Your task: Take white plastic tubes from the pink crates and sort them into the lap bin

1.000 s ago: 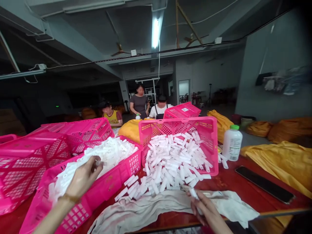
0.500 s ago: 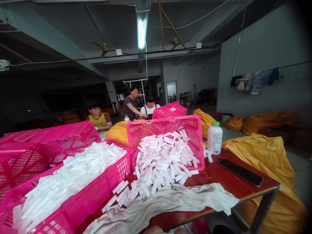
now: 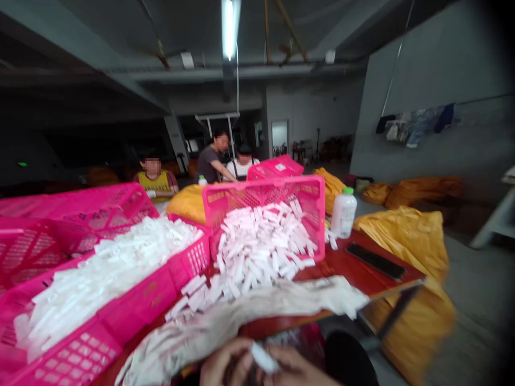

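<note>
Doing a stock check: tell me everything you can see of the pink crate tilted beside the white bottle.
The bright pink crate looks like moulded plastic, with lattice-mesh walls. It rests tilted on the red tabletop, its open side toward the viewer. Loose white plastic tubes fill it and spill over its near edge onto the table. The white bottle stands just past its right side.

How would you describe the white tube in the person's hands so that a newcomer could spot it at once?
On the red table, find the crumpled off-white cloth along its near edge. Just below it, the left hand and right hand meet around a white plastic tube. Unlike the similar tubes heaped in the pink crate, this one is held in the hands.
</note>
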Motion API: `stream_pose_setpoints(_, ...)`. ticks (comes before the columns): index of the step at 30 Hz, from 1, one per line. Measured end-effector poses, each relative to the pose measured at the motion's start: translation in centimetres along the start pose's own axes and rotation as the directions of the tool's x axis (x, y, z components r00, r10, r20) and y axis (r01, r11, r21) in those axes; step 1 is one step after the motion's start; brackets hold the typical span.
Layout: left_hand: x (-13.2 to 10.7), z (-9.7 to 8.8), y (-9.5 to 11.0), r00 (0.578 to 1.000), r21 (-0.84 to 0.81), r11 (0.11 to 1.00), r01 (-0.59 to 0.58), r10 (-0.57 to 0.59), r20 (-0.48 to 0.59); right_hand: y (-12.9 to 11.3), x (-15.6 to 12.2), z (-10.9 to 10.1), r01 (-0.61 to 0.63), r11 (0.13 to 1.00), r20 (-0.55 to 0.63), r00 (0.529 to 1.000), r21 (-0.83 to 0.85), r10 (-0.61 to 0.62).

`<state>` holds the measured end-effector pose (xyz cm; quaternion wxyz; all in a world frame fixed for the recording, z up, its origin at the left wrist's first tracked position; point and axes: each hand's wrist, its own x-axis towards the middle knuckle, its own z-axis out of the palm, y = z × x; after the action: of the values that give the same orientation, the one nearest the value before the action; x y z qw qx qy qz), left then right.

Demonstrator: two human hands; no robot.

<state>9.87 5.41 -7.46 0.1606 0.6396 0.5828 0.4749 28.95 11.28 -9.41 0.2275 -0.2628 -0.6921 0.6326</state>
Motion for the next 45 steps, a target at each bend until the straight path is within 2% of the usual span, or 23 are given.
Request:
stream_pose_setpoints(2, -0.8, -0.5, -0.4, 0.997, -0.029, 0.997, 0.068, -0.067, 0.042, -0.7, -0.3, 0.1, -0.088, 0.963, 0.127, 0.99, 0.254, 0.057)
stream_pose_setpoints(3, -1.1, -0.8, -0.5, 0.997, -0.018, 0.997, 0.07, -0.069, 0.029, -1.1, -0.3, 0.0, -0.089, 0.95, 0.166, 0.985, 0.299, 0.04)
stream_pose_setpoints(5, -1.2, -1.3, -0.7, 1.0, -0.008, 1.0, -0.002, 0.002, -0.007, -1.5, -0.1, -0.3, -0.078, 0.94, 0.217, 0.976, 0.332, 0.004)
stream_pose_setpoints(7, -1.1, -1.6, -0.8, 0.995, -0.023, 0.996, -0.091, 0.092, 0.035, -1.7, 0.1, -0.4, -0.023, 0.962, 0.243, 0.969, 0.274, -0.045)
stream_pose_setpoints(10, -1.2, -1.7, -0.3, 0.979, -0.067, 0.991, -0.117, 0.126, 0.161, -1.7, -0.3, 0.0, 0.181, 0.98, 0.125, 0.978, -0.084, -0.17)
stream_pose_setpoints(11, -1.3, -1.6, -0.1, 0.981, -0.072, 0.994, -0.087, 0.098, 0.169, -1.6, -0.4, 0.3, 0.222, 0.939, 0.071, 0.975, -0.263, -0.21)
stream_pose_setpoints(13, -1.8, -1.2, 0.2, 0.988, -0.079, 0.996, 0.034, -0.021, 0.156, -1.1, -0.6, 0.8, 0.209, 0.786, -0.006, 0.965, -0.581, -0.261)
stream_pose_setpoints(15, -2.2, -0.6, 0.5, 0.974, -0.113, 0.976, 0.189, -0.171, 0.151, -0.5, -0.7, 1.1, 0.162, 0.636, -0.037, 0.957, -0.754, -0.287)
stream_pose_setpoints(16, -2.4, -0.4, 0.5, 0.959, -0.133, 0.957, 0.256, -0.234, 0.162, -0.2, -0.7, 1.1, 0.149, 0.602, -0.046, 0.954, -0.785, -0.296)
stream_pose_setpoints(17, -2.6, -0.2, 0.6, 0.945, -0.153, 0.941, 0.303, -0.276, 0.174, 0.0, -0.7, 1.1, 0.15, 0.605, -0.049, 0.953, -0.782, -0.299)
stream_pose_setpoints(19, -3.0, 0.1, 0.5, 0.936, -0.187, 0.926, 0.328, -0.292, 0.198, 0.3, -0.7, 0.8, 0.186, 0.717, -0.019, 0.963, -0.672, -0.268)
stream_pose_setpoints(22, -3.7, 0.5, 0.3, 0.945, -0.21, 0.937, 0.28, -0.23, 0.233, 0.9, -1.0, 0.2, 0.194, 0.939, 0.107, 0.98, -0.285, -0.17)
stream_pose_setpoints(24, -4.1, 1.0, 0.0, 0.957, -0.206, 0.951, 0.232, -0.184, 0.225, 1.6, -1.1, 0.2, 0.142, 0.986, 0.163, 0.978, -0.088, -0.127)
stream_pose_setpoints(25, -4.2, 1.2, -0.2, 0.962, -0.197, 0.956, 0.219, -0.177, 0.209, 2.0, -1.1, 0.2, 0.126, 0.99, 0.163, 0.98, -0.062, -0.115)
stream_pose_setpoints(26, -4.3, 1.5, -0.4, 0.963, -0.187, 0.957, 0.22, -0.182, 0.201, 2.5, -1.2, 0.4, 0.118, 0.989, 0.146, 0.984, -0.094, -0.104)
stream_pose_setpoints(28, -4.4, 2.0, -0.7, 0.948, -0.186, 0.945, 0.27, -0.228, 0.222, 3.2, -1.2, 0.8, 0.109, 0.951, 0.073, 0.993, -0.289, -0.092)
stream_pose_setpoints(31, -4.5, 2.4, -0.7, 0.896, -0.221, 0.895, 0.387, -0.309, 0.32, 3.2, -1.3, 1.3, 0.1, 0.825, 0.0, 0.993, -0.557, -0.121)
stream_pose_setpoints(34, -5.0, 2.5, -0.3, 0.887, -0.222, 0.897, 0.383, -0.29, 0.358, 2.7, -1.5, 1.3, 0.141, 0.855, 0.037, 0.989, -0.499, -0.141)
stream_pose_setpoints(37, -5.6, 2.4, -1.3, 0.878, -0.177, 0.94, 0.29, -0.188, 0.441, 3.8, -1.6, 1.1, 0.079, 0.909, 0.06, 0.996, -0.41, -0.06)
stream_pose_setpoints(39, -5.4, 1.6, -2.8, 0.867, -0.123, 0.958, 0.259, -0.175, 0.467, 6.1, -1.5, 1.0, 0.001, 0.891, 0.074, 0.997, -0.453, 0.037)
stream_pose_setpoints(41, -4.6, -0.3, -4.5, 0.903, -0.041, 0.965, 0.26, -0.228, 0.363, 8.9, -1.3, 0.9, -0.081, 0.82, 0.056, 0.989, -0.567, 0.136)
stream_pose_setpoints(43, -3.6, -3.4, -5.6, 0.942, 0.056, 0.962, 0.267, -0.273, 0.196, 11.1, -1.1, 0.8, -0.17, 0.672, -0.023, 0.975, -0.721, 0.222)
stream_pose_setpoints(45, -2.4, -7.4, -5.7, 0.958, 0.154, 0.957, 0.244, -0.263, 0.114, 11.7, -0.6, 0.6, -0.221, 0.518, -0.07, 0.953, -0.827, 0.296)
